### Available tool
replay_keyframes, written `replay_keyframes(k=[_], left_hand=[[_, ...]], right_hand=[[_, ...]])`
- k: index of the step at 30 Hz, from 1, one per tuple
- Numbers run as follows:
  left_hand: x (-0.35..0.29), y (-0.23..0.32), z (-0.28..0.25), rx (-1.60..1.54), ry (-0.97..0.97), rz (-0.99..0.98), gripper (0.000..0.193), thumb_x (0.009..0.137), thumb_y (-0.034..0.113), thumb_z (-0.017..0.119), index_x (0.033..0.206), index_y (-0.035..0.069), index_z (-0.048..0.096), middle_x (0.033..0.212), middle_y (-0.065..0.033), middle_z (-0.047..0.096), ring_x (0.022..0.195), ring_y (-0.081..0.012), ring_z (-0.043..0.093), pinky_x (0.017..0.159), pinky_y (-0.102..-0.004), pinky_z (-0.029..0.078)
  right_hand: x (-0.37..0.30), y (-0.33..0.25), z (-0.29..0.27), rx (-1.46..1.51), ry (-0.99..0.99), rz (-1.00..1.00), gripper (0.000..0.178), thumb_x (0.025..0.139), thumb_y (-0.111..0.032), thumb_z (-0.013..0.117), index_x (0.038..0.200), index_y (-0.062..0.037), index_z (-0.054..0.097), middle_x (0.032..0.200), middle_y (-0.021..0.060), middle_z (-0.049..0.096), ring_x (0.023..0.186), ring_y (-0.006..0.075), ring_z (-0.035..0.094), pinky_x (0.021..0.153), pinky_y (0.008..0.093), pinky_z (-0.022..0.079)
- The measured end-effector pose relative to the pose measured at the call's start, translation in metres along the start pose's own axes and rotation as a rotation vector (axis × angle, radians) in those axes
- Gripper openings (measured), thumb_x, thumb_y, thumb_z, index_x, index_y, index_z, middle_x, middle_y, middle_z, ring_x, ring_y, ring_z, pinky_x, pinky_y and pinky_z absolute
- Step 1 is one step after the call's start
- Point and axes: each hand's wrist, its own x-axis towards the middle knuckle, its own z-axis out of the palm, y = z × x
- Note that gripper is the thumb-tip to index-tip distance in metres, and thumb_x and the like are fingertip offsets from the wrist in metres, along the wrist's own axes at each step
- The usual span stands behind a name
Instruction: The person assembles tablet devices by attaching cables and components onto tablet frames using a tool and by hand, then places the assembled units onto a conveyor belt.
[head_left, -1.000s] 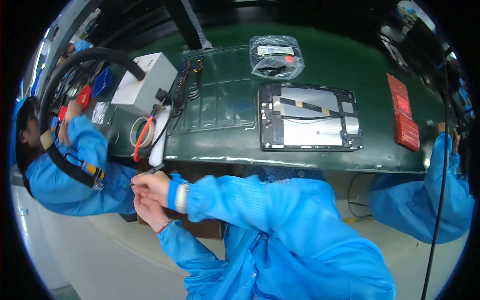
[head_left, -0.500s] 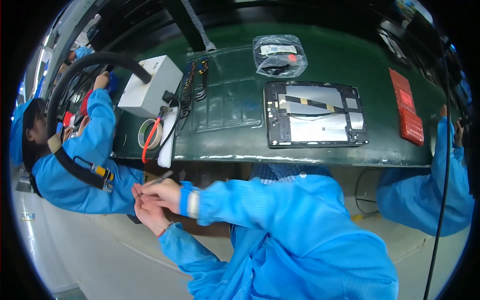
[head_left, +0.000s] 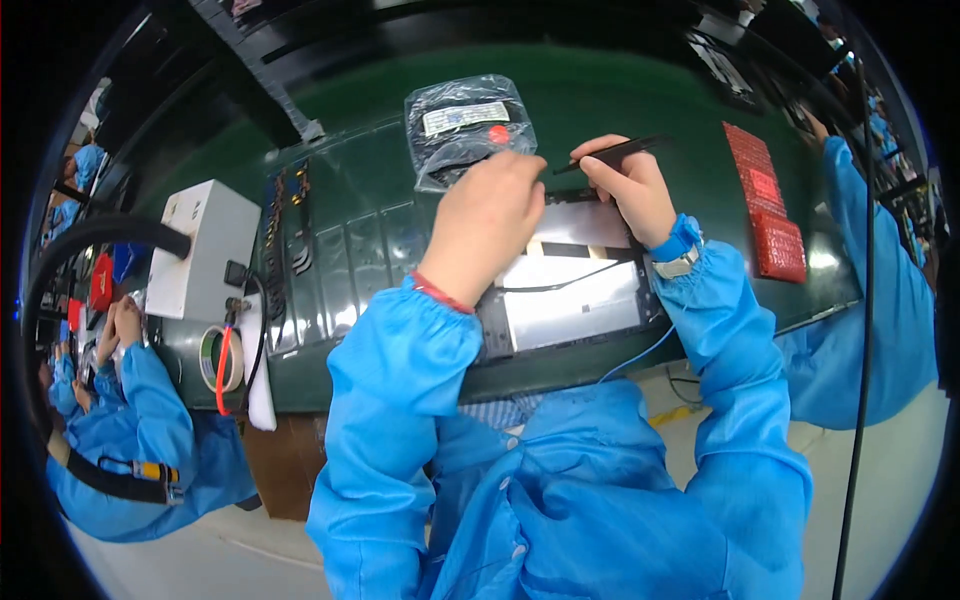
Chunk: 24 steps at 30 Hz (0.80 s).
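An opened tablet (head_left: 575, 318) lies on the green bench in front of me, its silver inside and black frame facing up. Over its upper left part is my left hand (head_left: 487, 222), back upward, fingers curled together; whatever they pinch is hidden. The wrist of that hand has a red cord. Dark pointed tweezers (head_left: 628, 152) sit between the thumb and fingers of my right hand (head_left: 635, 192), above the tablet's upper right edge. Their tips point left, toward my left fingertips. A clear plastic bag (head_left: 468, 118) with a dark content lies just beyond my left hand.
Left on the bench stand a white box (head_left: 200, 245), a tape roll (head_left: 222, 358) and a red-tipped hose (head_left: 224, 370). Small dark strips (head_left: 298, 225) lie beside them. Red bubble-wrap packages (head_left: 765, 205) lie at right. A black hose (head_left: 110, 225) arches at far left. Co-workers sit on both sides.
Both hands have come up from below the bench edge at left to above the tablet. They have separated, the right one carrying the tweezers. The view has shifted, too.
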Motion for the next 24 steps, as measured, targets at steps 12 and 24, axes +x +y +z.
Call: replay_keyframes(k=[12,24], left_hand=[[-0.003,-0.01,0.024,-0.076,-0.143,-0.115,0.02,0.074,0.009,0.061,0.093,0.003,0.06,0.087,-0.011,0.059,0.081,-0.0294,0.056,0.073,-0.0367,0.044],[-0.001,-0.011,0.026,-0.002,-0.185,-0.028,0.026,0.071,0.003,0.061,0.096,0.009,0.063,0.084,-0.005,0.055,0.076,-0.0229,0.054,0.068,-0.0327,0.045]], right_hand=[[-0.004,0.012,-0.007,-0.151,-0.045,0.095,0.013,0.081,-0.008,0.057,0.091,-0.0013,0.061,0.077,0.002,0.056,0.067,0.0065,0.049,0.059,0.0203,0.041],[-0.005,0.012,-0.009,-0.298,-0.098,-0.004,0.012,0.078,-0.001,0.055,0.089,-0.0003,0.059,0.081,0.0063,0.052,0.071,0.0114,0.051,0.062,0.0219,0.042]])
